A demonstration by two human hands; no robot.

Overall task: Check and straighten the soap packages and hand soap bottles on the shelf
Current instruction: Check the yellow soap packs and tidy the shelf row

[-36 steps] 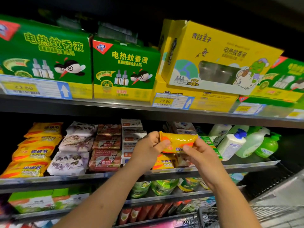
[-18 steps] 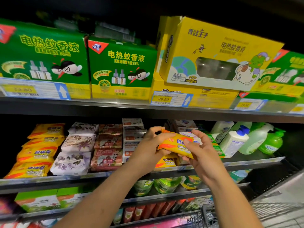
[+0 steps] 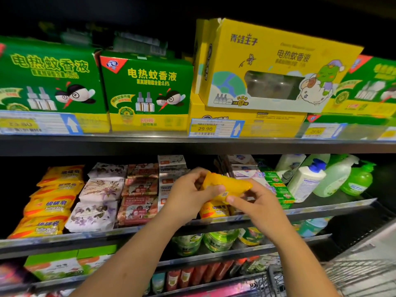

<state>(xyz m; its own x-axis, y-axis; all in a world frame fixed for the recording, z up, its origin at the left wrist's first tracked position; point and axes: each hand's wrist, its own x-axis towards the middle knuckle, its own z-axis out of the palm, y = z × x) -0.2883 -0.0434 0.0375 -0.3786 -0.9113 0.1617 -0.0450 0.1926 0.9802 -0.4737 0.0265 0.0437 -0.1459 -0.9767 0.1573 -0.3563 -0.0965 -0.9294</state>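
A yellow soap package (image 3: 227, 185) is held in the air in front of the middle shelf (image 3: 321, 205). My left hand (image 3: 190, 195) grips its left end and my right hand (image 3: 255, 200) pinches its lower right edge. Below it another yellow soap package (image 3: 214, 211) stands at the shelf's front. Stacks of yellow (image 3: 51, 202), floral white (image 3: 100, 196) and pink soap packages (image 3: 139, 194) fill the shelf's left part. Hand soap bottles stand at the right: a white one with a blue cap (image 3: 306, 181), a pale green one (image 3: 334, 179) and a bright green one (image 3: 357, 181).
The upper shelf carries green boxes (image 3: 147, 91) and a tilted yellow box (image 3: 274, 67) with price tags below. Green soap boxes (image 3: 278, 187) lean beside the bottles. Lower shelves hold jars (image 3: 218, 241) and packets. A wire cart (image 3: 321, 279) is at the bottom right.
Both hands have turned the yellow soap package, so its printed face now points away and its plain side shows. The hands stay in front of the middle shelf.
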